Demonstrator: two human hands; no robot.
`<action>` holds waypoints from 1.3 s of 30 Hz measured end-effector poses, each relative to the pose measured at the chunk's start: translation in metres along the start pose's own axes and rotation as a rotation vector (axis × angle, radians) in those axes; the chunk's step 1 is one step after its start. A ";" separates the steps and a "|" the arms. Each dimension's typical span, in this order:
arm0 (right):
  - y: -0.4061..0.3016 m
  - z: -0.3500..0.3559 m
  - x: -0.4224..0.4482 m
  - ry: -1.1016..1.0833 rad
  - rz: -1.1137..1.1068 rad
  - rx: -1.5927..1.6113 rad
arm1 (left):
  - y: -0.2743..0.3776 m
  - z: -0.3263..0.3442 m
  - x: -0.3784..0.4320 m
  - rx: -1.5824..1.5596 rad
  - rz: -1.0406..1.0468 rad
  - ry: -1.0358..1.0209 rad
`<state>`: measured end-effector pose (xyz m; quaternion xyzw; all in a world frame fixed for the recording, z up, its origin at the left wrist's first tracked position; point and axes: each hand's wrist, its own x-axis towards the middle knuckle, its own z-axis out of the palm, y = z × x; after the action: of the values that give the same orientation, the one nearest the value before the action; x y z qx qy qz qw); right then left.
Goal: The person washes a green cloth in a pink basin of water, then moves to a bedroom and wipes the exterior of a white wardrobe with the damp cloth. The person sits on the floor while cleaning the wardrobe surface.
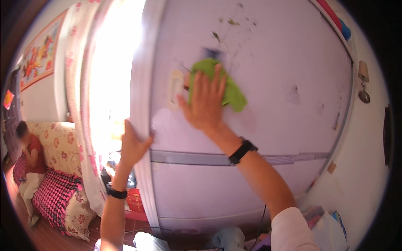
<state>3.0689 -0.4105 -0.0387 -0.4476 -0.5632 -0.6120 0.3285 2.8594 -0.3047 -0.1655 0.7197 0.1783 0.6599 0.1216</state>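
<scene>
A lilac wardrobe door panel (201, 185) with a plant print stands upright in front of me. My right hand (207, 100), wearing a black wristband, presses a green cloth (234, 95) flat against the panel with fingers spread. Just left of the cloth is a pale recessed handle (176, 89). A dark blue patch (211, 52), blurred, shows above the cloth. My left hand (135, 144) grips the pale vertical frame (141, 103) at the panel's left edge, thumb on the front. Its fingertips are partly hidden by glare or the frame.
A person (33, 157) sits on a floral sofa (62, 147) at left. A pink-patterned curtain (84, 125) hangs beside bright light. A red bag (135, 200) sits low behind the frame. On the right wall is a lamp (363, 72); bags (329, 230) lie below it. A cable (262, 219) hangs low.
</scene>
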 end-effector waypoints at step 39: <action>0.029 0.015 0.158 -0.087 -0.175 -0.286 | 0.023 -0.004 -0.002 -0.246 -0.065 0.027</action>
<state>3.0369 -0.3837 0.1172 -0.4652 -0.5208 -0.6923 0.1820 2.8579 -0.3268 -0.1571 0.6843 0.1208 0.6822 0.2276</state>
